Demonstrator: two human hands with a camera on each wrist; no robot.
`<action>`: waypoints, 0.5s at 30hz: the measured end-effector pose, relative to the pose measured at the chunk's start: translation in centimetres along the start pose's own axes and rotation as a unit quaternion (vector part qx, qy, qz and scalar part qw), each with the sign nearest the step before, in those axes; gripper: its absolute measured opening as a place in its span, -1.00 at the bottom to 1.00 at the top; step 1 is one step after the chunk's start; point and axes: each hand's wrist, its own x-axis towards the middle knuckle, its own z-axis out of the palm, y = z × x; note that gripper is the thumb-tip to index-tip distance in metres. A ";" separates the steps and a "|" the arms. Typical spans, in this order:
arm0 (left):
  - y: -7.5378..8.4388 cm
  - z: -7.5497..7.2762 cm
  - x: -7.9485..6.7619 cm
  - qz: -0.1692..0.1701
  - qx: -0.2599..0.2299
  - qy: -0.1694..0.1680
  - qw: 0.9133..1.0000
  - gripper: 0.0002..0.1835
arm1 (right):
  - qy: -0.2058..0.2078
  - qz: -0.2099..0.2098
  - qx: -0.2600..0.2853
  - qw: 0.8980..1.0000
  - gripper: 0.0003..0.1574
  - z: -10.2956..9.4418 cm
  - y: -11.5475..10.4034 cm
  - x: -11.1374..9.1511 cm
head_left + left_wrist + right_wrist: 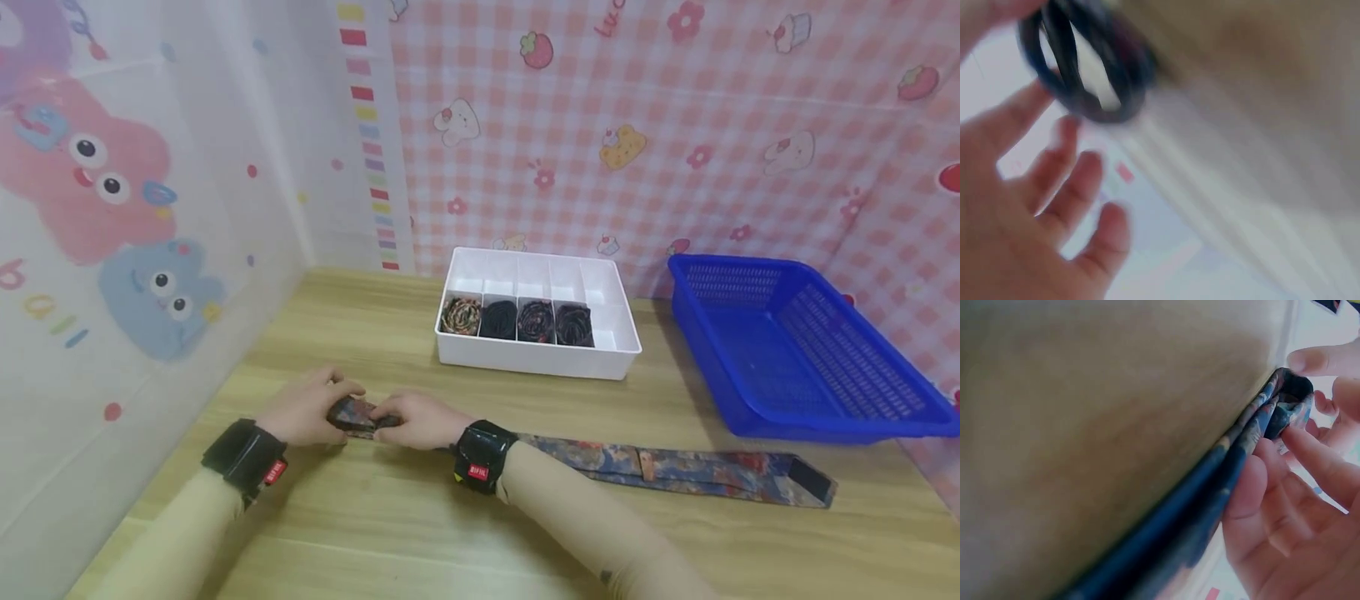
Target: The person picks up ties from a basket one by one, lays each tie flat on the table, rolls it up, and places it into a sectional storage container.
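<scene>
A blue-grey necktie (720, 475) with a reddish floral pattern lies lengthwise on the table, its wide end at the right. My left hand (306, 408) holds the folded-over narrow end between thumb and fingers. Right beside it, my right hand (427, 419) pinches the same bundle. Blurred open loops of the necktie (1132, 81) show at the fingertips in the left wrist view. From the right wrist view, the doubled strip of necktie (1210, 469) runs up past my right fingers to a curled end between both hands. Part of the strip is hidden under my right wrist.
Behind the hands stands a white divided box (536, 354), with several rolled ties in its front compartments. A blue plastic basket (810, 350) sits at the right, behind the tie's wide end. Patterned cloth walls (480, 192) close off the back and sides.
</scene>
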 end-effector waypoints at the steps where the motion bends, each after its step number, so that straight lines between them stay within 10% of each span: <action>1: -0.6 -0.4 -0.1 -0.007 0.008 -0.006 1.000 -0.33 | -0.005 0.010 0.005 1.000 -0.58 -0.1 -0.1 0.2; 8: -2.9 -0.7 0.1 0.024 -0.024 -0.046 0.998 -0.51 | 0.017 0.094 -0.044 0.994 -0.47 0.2 -1.4 2.3; 15: -3.1 -0.6 -0.4 0.019 -0.058 -0.039 0.997 -0.61 | 0.033 0.073 -0.095 0.992 -0.63 0.4 -2.3 3.4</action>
